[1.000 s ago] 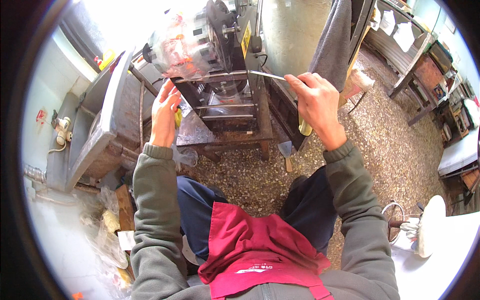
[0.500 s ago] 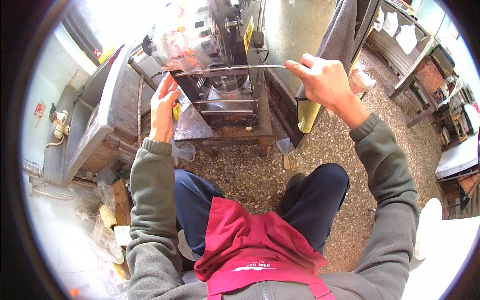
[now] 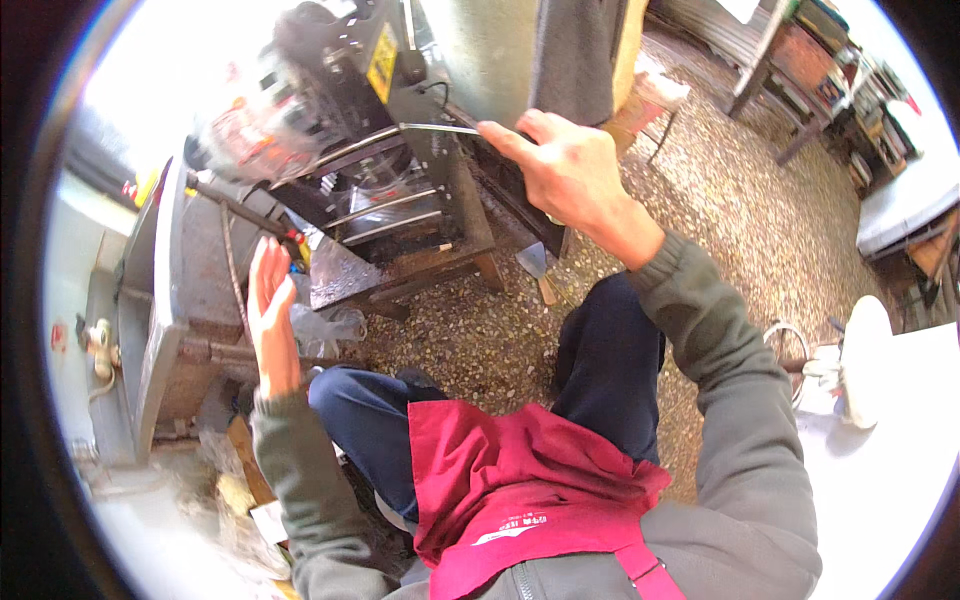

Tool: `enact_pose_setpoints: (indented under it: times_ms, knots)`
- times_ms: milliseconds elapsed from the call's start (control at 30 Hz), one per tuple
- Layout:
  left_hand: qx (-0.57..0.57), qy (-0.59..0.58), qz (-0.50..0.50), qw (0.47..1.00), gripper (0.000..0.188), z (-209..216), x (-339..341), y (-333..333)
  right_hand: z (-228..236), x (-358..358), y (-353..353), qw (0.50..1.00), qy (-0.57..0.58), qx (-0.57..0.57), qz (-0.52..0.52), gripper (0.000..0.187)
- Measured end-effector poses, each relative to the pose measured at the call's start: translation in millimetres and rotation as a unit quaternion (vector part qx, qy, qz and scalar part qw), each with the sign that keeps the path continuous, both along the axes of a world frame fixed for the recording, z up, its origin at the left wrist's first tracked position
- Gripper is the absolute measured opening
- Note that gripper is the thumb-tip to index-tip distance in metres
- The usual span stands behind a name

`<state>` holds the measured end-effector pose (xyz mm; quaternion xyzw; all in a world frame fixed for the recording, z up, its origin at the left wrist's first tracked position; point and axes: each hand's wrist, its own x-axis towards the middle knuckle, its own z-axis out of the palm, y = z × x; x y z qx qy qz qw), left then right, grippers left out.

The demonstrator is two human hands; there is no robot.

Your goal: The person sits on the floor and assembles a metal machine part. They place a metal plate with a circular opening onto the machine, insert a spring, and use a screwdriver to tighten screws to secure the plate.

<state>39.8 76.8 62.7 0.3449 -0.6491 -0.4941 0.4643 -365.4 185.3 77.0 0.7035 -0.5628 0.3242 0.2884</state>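
My right hand (image 3: 575,175) is closed, its forefinger laid along a thin metal rod (image 3: 440,127). The rod's far end meets the right side of a black-framed machine (image 3: 390,215), near the end of its top crossbar (image 3: 345,152). Most of the gripped end is hidden in my fist. My left hand (image 3: 272,315) is held up with straight fingers and nothing in it, left of the machine and apart from it. A blurred transparent drum-like part (image 3: 250,135) with red and white patches sits at the machine's upper left.
Beneath the machine is a low dark stand (image 3: 465,225). A scraper with a wooden handle (image 3: 545,290) lies on the speckled floor (image 3: 455,350). A grey basin (image 3: 170,270) stands at left, a clear plastic bag (image 3: 325,328) below it. A dark grey cloth (image 3: 572,70) hangs behind my right hand.
My view has turned, so the machine appears farther left and tilted. My left hand has come down and away from the machine's side. The right still grips the rod.
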Motion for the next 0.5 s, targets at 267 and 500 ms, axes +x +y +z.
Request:
enact_pose_setpoints:
  times_ms: [267, 500]
  knots:
    - [0.203, -0.104, -0.098, 0.969, 0.045, -70.7, 18.1, 58.5, 51.4, -52.9, -11.1, 0.987, 0.132, -0.091, -0.028, 0.039]
    - [0.268, -0.149, -0.100, 0.947, 0.049, -87.7, 8.7, 55.9, -79.1, -102.7, 84.6, 0.729, -0.684, 0.019, -0.017, 0.025]
